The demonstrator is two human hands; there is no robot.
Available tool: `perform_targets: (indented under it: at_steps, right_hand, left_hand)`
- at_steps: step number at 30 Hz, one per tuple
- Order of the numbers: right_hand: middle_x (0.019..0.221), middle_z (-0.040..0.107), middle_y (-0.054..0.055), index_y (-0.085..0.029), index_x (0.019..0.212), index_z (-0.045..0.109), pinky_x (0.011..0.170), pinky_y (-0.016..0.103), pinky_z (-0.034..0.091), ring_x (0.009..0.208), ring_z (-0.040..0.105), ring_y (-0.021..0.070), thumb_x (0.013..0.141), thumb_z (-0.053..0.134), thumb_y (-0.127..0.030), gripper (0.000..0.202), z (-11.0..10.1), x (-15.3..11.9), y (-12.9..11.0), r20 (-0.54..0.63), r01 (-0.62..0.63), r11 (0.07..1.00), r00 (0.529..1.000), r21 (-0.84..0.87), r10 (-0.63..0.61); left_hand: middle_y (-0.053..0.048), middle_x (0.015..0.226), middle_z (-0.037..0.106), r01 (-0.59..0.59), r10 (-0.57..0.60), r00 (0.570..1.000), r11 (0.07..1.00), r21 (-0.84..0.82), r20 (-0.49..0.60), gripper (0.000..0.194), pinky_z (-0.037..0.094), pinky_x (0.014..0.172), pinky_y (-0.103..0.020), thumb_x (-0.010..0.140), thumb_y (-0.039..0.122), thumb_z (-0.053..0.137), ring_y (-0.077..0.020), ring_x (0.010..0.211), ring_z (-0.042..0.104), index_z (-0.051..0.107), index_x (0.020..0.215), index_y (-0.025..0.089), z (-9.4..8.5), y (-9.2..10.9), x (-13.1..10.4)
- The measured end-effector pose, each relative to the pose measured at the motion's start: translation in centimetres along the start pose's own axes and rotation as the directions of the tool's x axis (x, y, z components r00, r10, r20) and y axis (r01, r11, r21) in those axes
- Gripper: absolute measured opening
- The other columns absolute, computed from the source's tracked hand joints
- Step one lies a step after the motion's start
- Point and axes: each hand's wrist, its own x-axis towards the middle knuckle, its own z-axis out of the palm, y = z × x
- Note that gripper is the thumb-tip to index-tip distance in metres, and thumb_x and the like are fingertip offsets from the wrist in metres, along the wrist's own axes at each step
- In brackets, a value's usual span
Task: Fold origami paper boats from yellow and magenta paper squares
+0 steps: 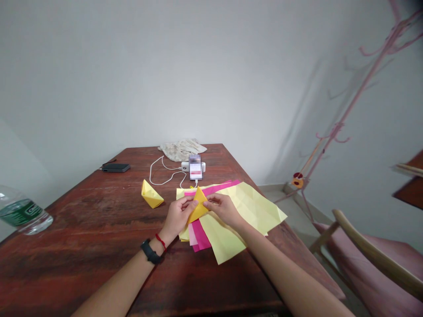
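A folded orange-yellow paper (pixel 199 206) with a pointed top is held between both hands over a pile of sheets. My left hand (pixel 178 214) pinches its left side, thumb on the face. On its right side, my right hand (pixel 224 208) has its fingers closed on the edge. Beneath lie pale yellow sheets (pixel 253 203) with crease lines and magenta sheets (pixel 201 237). A yellow folded paper piece (pixel 152 194) rests on the table to the left of my left hand.
On the wooden table (pixel 99 246) are a phone (pixel 195 168) with a white cable, a crumpled cloth (pixel 181 149), a dark power bank (pixel 115 167) and, far left, a water bottle (pixel 24 211). A chair (pixel 373 259) and a pink rack (pixel 363 90) stand at the right.
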Motion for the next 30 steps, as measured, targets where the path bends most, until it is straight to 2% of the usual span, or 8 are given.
perform_targets:
  at_steps: [7,17,30]
  right_hand:
    - [0.078,0.071,0.005,-0.019,0.081,0.07,0.065,0.032,0.052,0.071,0.064,0.0197,0.074,0.075,-0.051,0.033,0.03,0.0,0.2,0.003,0.001,1.0,1.0,-0.026,-0.001]
    - [0.077,0.071,0.005,-0.019,0.081,0.07,0.065,0.032,0.052,0.071,0.064,0.0193,0.075,0.075,-0.052,0.034,0.01,-0.05,0.03,0.015,0.005,0.999,1.0,-0.031,-0.004]
    - [0.081,0.071,0.006,-0.018,0.083,0.07,0.066,0.032,0.051,0.072,0.064,0.0193,0.076,0.075,-0.05,0.033,0.27,-0.2,-0.06,0.024,-0.006,1.0,1.0,-0.003,0.006]
  left_hand:
    - [-0.013,0.098,0.078,-0.003,0.002,1.0,1.0,0.022,0.013,0.038,0.06,0.076,-0.034,0.083,0.046,0.071,-0.0273,0.089,0.075,0.072,0.101,0.013,-0.08,-0.12,0.12]
    - [-0.012,0.098,0.078,-0.018,0.017,1.0,0.999,0.05,0.015,0.034,0.059,0.07,-0.031,0.084,0.044,0.069,-0.0253,0.083,0.075,0.072,0.097,0.013,-0.03,0.08,-0.05]
    - [-0.011,0.098,0.078,-0.031,0.03,1.0,0.997,0.066,0.002,0.031,0.058,0.072,-0.029,0.085,0.042,0.069,-0.0247,0.085,0.074,0.073,0.097,0.013,0.06,0.26,-0.12]
